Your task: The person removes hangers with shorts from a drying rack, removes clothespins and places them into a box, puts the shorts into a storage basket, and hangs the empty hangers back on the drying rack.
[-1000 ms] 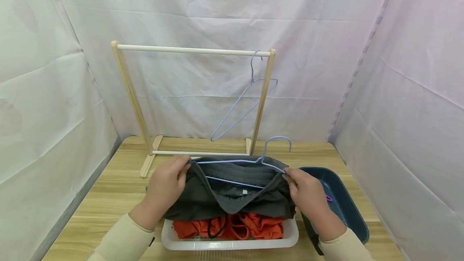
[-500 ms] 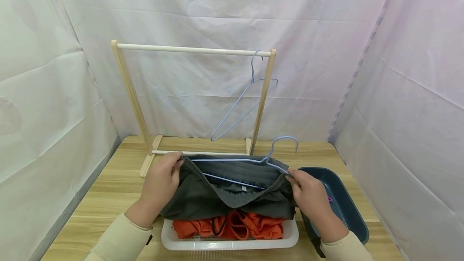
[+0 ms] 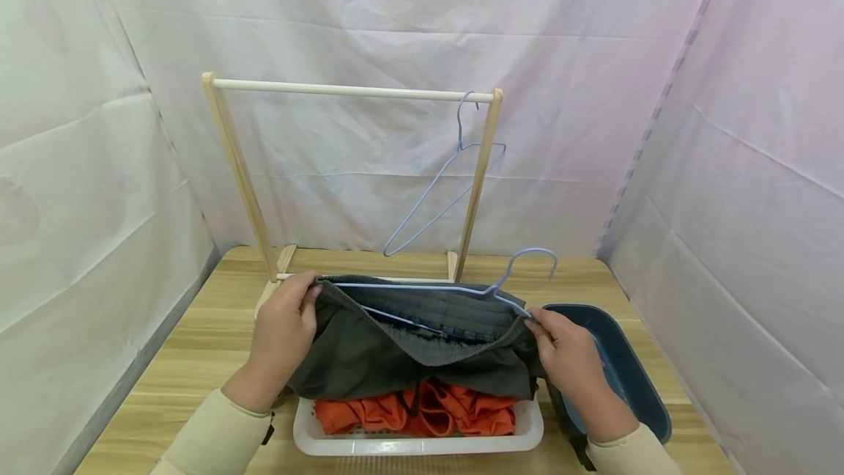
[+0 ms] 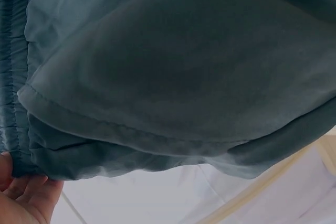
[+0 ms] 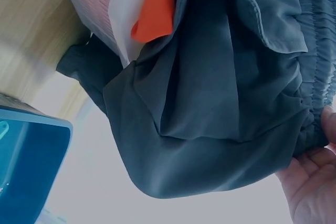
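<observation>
Dark grey shorts or trousers (image 3: 356, 358) with an elastic waistband and a dark drawstring are held up, waist open. A light blue hanger (image 3: 422, 286) lies inside the waistband, its hook rising to the right. My left hand (image 3: 283, 328) pinches the left end of the waistband; the left wrist view shows its fingertips (image 4: 39, 195) at the gathered edge. My right hand (image 3: 567, 347) pinches the waistband's right end beside the hanger's shoulder. In the right wrist view, that hand (image 5: 315, 187) grips the gathered band. The hanger's left tip is hidden by cloth.
A white basket (image 3: 422, 447) with orange cloth (image 3: 428, 413) stands below the garment. On the right is a dark blue tray (image 3: 629, 365). Behind stands a wooden rack (image 3: 352, 89) with another blue hanger (image 3: 422, 200) on its right end. Fabric walls surround the table.
My left hand has moved left and slightly up, stretching the waistband wider. The held hanger has shifted right, its hook with it. My right hand has barely moved.
</observation>
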Action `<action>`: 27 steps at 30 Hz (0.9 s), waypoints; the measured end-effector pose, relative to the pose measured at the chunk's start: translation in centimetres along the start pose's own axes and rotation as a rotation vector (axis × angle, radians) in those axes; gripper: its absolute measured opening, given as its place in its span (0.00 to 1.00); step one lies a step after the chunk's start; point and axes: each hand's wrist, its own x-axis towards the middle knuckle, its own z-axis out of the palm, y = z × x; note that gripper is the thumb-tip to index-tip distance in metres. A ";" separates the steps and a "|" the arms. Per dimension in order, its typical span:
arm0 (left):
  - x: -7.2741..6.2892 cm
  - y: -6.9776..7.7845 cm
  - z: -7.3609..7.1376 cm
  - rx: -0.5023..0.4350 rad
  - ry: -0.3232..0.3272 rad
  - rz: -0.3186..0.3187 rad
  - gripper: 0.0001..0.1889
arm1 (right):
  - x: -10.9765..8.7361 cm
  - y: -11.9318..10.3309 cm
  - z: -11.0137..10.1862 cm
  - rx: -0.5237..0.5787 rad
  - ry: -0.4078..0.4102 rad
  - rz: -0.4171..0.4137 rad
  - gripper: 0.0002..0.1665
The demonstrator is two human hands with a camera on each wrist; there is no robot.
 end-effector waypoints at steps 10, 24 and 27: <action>0.0 -0.3 -0.1 -0.004 0.017 -0.035 0.11 | -0.1 0.4 -0.2 0.040 0.018 -0.041 0.15; 0.1 -0.8 -0.4 -0.135 -0.036 -0.167 0.09 | -0.2 1.0 -0.6 0.068 -0.007 0.008 0.13; 0.1 -0.8 -0.4 -0.137 -0.038 -0.177 0.09 | -0.2 1.0 -0.7 0.069 -0.003 0.002 0.13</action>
